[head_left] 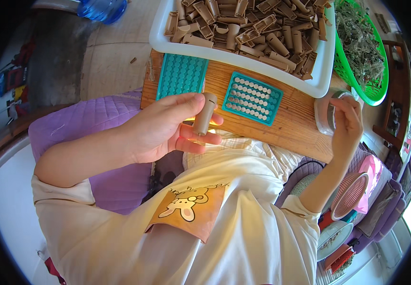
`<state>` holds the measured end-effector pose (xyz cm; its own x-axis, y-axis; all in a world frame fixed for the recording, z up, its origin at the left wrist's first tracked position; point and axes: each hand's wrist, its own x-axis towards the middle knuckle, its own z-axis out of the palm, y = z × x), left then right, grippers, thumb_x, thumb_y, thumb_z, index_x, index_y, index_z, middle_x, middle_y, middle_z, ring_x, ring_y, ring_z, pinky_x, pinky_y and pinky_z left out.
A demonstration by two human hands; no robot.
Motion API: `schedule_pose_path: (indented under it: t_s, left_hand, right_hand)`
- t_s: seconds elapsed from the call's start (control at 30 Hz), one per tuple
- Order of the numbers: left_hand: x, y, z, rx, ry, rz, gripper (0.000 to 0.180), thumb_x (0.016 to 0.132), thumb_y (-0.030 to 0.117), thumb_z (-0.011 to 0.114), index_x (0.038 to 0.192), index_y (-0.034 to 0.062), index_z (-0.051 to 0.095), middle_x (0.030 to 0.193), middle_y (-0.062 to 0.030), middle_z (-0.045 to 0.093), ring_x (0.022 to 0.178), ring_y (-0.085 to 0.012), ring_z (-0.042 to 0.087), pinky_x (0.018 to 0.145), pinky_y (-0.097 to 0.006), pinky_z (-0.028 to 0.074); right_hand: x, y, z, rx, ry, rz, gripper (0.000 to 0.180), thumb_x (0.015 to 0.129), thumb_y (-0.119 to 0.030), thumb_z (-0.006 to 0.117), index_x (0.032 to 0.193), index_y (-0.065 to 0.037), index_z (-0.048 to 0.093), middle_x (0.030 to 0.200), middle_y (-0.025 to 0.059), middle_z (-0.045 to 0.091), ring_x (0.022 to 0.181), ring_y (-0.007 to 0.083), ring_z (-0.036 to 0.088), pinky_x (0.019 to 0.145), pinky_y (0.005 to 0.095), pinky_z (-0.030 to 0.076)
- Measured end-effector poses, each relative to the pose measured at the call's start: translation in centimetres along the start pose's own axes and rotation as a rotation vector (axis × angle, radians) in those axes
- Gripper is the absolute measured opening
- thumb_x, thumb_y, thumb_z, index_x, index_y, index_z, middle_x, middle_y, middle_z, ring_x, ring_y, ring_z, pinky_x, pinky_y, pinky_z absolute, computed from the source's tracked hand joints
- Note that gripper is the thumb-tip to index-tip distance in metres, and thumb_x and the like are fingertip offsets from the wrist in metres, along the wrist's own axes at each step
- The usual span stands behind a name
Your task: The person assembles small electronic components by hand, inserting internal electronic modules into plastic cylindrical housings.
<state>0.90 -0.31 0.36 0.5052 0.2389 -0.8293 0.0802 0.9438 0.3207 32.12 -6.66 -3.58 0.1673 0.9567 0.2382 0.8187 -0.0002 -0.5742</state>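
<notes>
My left hand [167,126] is closed round a brown plastic tube [205,114], held upright and slightly tilted over the table's near edge. A short slot shows near the tube's top. At the table's right end, my right hand [348,118] is at the mouth of a clear jar [323,116], its fingers bent together. Whatever is between those fingertips is too small to make out. Between the hands lies a teal tray [228,105] with rows of small round silvery pieces. Beyond my left hand is another teal tray [179,76] with rows of round teal pockets.
A white bin [243,59] heaped with brown plastic shell halves [276,45] covers the table's far side. Right of it, a green basket [378,90] holds a tangle of clear small parts. The wooden table [300,135] ends just before my lap. Purple quilted padding [87,123] lies at left.
</notes>
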Motion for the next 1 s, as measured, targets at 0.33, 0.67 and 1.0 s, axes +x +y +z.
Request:
schedule_pose_path:
  t_s: [0.33,0.67,1.0]
  left_hand:
    - [0.0,0.2,-0.4,0.02,-0.049,0.026,0.035,0.088,0.033,0.035,0.113,0.0088,0.039,0.1,-0.0077,0.054,0.073,-0.0173,0.061,0.046,-0.019,0.048]
    - [0.0,-0.1,0.0,0.157,-0.009,0.067,0.031,0.088,0.033,0.035,0.106,0.0087,0.042,0.09,-0.0046,0.056,0.067,-0.0131,0.061,0.039,-0.015,0.042]
    - [0.4,-0.2,-0.5,0.28,0.03,0.119,0.03,0.089,0.033,0.035,0.101,0.0072,0.043,0.086,-0.005,0.055,0.062,-0.011,0.06,0.034,-0.013,0.034]
  right_hand:
    - [0.2,-10.5,8.4,0.849,-0.169,-0.111,0.027,0.063,0.007,0.059,0.088,-0.001,0.052,0.074,0.0069,0.057,0.068,0.0149,0.059,0.061,0.0229,0.047]
    - [0.4,-12.0,9.0,0.659,-0.32,-0.187,0.02,0.066,0.005,0.057,0.081,-0.003,0.047,0.067,0.0082,0.054,0.058,0.0195,0.056,0.049,0.0273,0.044]
    - [1.2,-12.0,8.7,0.692,-0.494,-0.088,0.01,0.068,0.003,0.056,0.074,-0.001,0.05,0.067,0.0097,0.053,0.059,0.0218,0.055,0.049,0.0276,0.043]
